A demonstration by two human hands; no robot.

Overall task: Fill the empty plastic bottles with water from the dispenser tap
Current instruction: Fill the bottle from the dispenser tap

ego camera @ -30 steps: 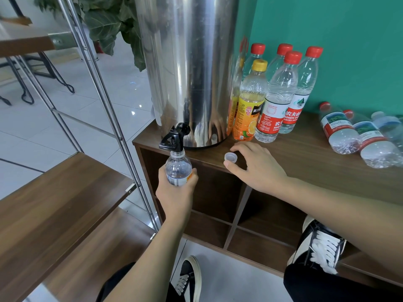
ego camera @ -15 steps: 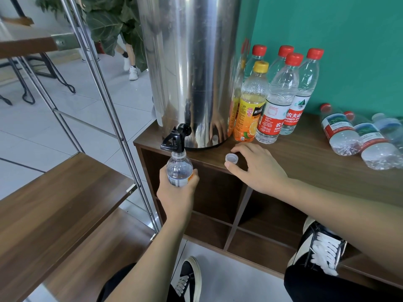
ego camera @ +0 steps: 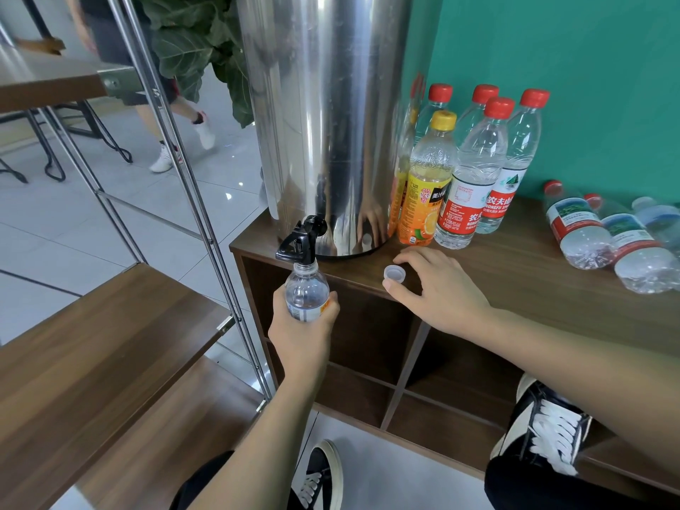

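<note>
A tall steel dispenser (ego camera: 331, 123) stands on the wooden cabinet (ego camera: 515, 281), its black tap (ego camera: 300, 239) hanging over the front edge. My left hand (ego camera: 301, 333) grips a small clear bottle (ego camera: 306, 292) upright, its open mouth right under the tap. The bottle's lower part is hidden by my fingers, so its water level cannot be seen. My right hand (ego camera: 441, 292) rests on the cabinet top with relaxed fingers. A white cap (ego camera: 394, 272) lies between its thumb and forefinger, not pinched.
Several capped bottles (ego camera: 474, 178) stand right of the dispenser, one with an orange label (ego camera: 427, 185). More bottles lie on their sides (ego camera: 577, 230) at the far right. A metal-framed wooden shelf (ego camera: 92, 325) stands left. A person (ego camera: 176, 141) walks past behind.
Both hands stay where they were, the bottle still under the tap. A person has walked into view in the background at the left.
</note>
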